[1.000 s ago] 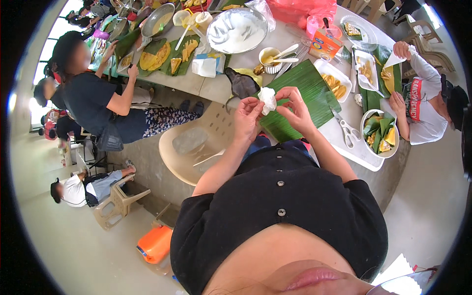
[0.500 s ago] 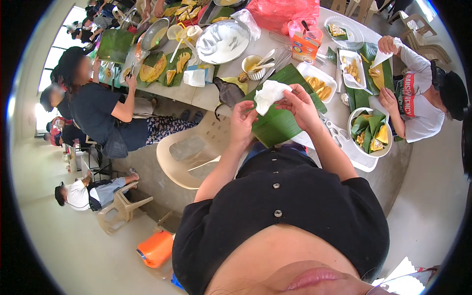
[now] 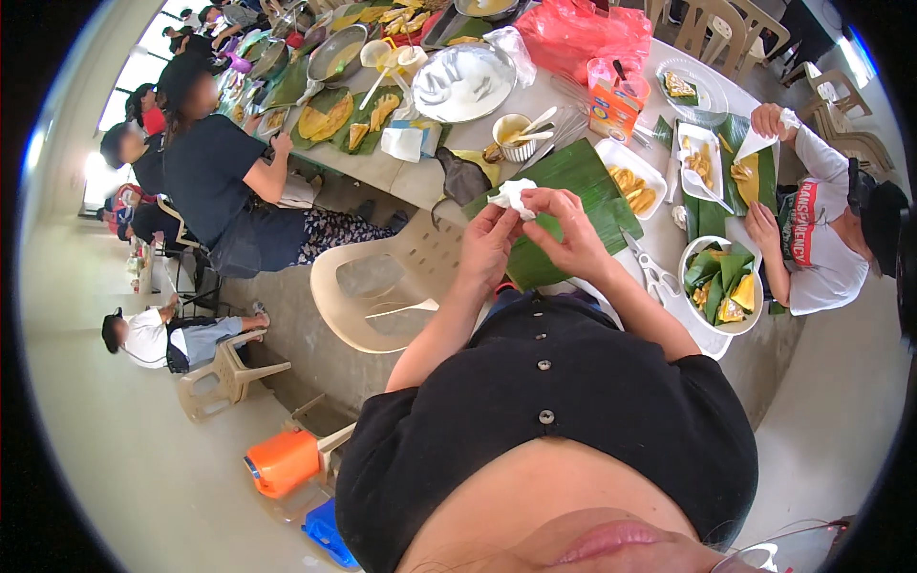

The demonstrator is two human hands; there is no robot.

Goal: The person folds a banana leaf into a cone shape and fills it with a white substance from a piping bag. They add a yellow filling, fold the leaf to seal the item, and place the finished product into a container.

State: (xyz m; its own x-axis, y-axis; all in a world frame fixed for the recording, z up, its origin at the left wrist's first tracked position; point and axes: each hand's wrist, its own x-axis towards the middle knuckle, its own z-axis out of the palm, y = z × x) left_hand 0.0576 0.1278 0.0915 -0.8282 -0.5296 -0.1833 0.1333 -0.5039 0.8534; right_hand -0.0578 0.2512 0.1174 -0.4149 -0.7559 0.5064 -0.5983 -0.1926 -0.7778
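A crumpled white tissue [image 3: 514, 197] is bunched between my two hands, above a broad green banana leaf [image 3: 604, 205] at the table's front edge. My left hand [image 3: 488, 244] pinches the tissue from below with its fingertips. From the right, my right hand [image 3: 569, 231] grips it with thumb and forefinger bent toward each other. Beyond the leaf stands a ridged white cup [image 3: 522, 146] with spoons in it. Just right of the leaf lies a white tray of yellow fruit slices [image 3: 632, 181]. Near my right forearm is a pair of white-handled scissors [image 3: 657, 277].
At right a person pipes from a white piping bag [image 3: 755, 143] onto a leaf, by a white bowl of leaf-wrapped pieces [image 3: 694, 256]. A large white-coated basin [image 3: 463, 84] and a whisk [image 3: 565, 129] sit farther back. A beige plastic chair [image 3: 330, 291] stands left, near another standing person.
The tissue, spread wider before, is now gathered into a smaller bunch. My hands have come closer together. The whole view has shifted slightly.
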